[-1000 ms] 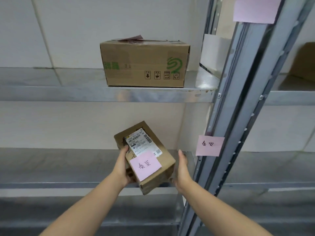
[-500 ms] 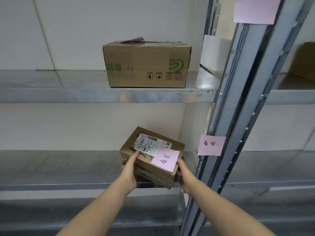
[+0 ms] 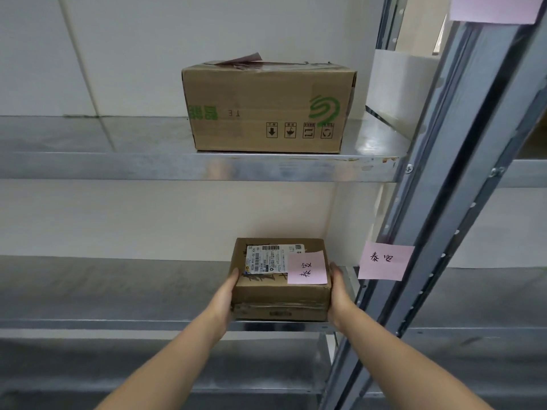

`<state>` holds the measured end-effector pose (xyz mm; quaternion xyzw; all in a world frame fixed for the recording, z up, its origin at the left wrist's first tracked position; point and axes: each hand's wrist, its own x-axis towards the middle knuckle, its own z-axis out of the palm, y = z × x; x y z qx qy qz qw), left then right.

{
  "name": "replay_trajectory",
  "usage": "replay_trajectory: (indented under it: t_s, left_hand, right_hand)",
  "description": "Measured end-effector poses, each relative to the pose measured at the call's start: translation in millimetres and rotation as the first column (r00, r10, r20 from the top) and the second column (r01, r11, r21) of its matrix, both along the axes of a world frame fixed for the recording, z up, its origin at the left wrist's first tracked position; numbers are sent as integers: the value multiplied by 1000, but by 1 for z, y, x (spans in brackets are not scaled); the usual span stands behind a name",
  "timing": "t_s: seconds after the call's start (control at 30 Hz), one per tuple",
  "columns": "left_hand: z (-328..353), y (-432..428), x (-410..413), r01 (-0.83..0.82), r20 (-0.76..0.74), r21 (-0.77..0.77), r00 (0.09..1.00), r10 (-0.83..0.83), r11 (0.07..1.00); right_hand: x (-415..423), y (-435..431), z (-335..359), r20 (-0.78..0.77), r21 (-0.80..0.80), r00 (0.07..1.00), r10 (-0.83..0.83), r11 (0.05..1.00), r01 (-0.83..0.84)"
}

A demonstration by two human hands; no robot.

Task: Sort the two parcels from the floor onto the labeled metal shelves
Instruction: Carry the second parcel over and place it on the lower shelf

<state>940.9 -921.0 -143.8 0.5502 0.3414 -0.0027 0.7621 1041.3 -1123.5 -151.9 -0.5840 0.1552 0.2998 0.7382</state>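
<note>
Parcel (image 3: 281,279) pink note "泰安"; shelf-post note (image 3: 384,261) "泰安".

Matt brown cardboard parcel (image 3: 281,279), glossy tape, pink paper note (image 3: 307,267), shiny galvanized metal shelf (image 3: 118,291)

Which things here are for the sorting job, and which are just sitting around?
Part of the job:
small parcel with a pink note
left hand and right hand on its sides
middle shelf under it
pink label on the post
big box on the upper shelf

Just sitting around:
white thing behind the post
another pink note higher up
</note>
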Motion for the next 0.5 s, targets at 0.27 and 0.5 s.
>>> replay_trajectory:
  t_s: [0.27,0.5]
  left_hand:
    - [-7,-9,4,-14,-11,5,1000,14,1000]
    - [-11,-10,9,-39,-6,8,999,39,999]
  right_hand:
    - [1,-2,-8,-11,-88,1000,7,996,-8]
    - [-3,-5,0,3,-110,1000,6,994,-6]
